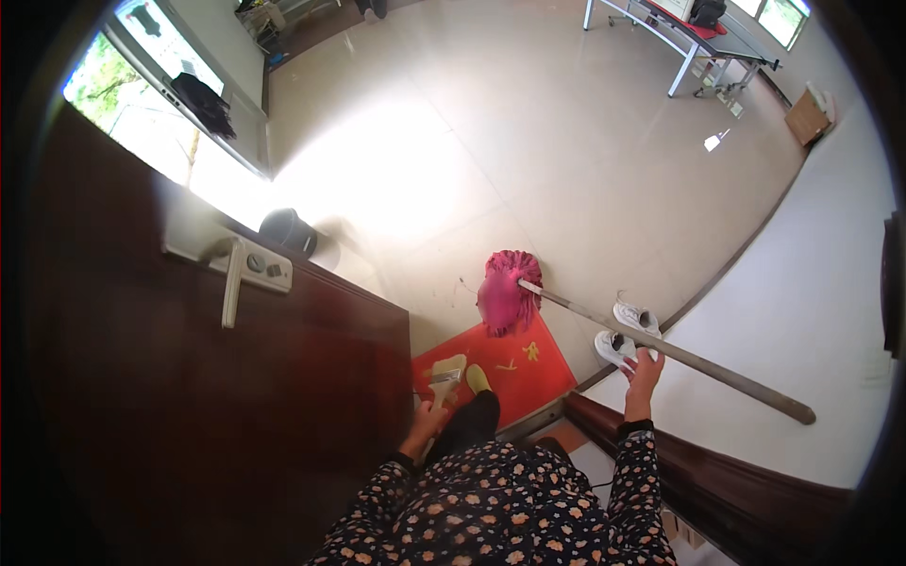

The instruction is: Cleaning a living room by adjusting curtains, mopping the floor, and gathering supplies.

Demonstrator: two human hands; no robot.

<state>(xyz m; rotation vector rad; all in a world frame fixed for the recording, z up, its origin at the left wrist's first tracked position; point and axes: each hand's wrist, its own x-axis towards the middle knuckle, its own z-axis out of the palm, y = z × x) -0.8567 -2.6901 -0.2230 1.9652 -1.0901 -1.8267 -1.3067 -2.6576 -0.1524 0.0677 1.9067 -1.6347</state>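
My left hand (429,422) grips the handle of a wide flat paintbrush (446,375) with pale bristles, held low beside the door. My right hand (643,378) is raised at the doorway's right side, its fingertips just below the wooden handle of a mop (708,366) in this view. Whether it touches the handle or holds something small and white cannot be made out. The mop's pink-red cloth head (511,290) rests on the floor by a red doormat (527,375) with yellow characters. My yellow-toed shoe (478,380) is on the mat.
A dark red-brown door (340,332) with a lever handle (232,283) stands at left; a black bucket (288,232) is beyond it. White shoes (614,347) sit by the right wall. Farther off are a folding table (736,46), a cardboard box (808,119) and a person's feet (371,10).
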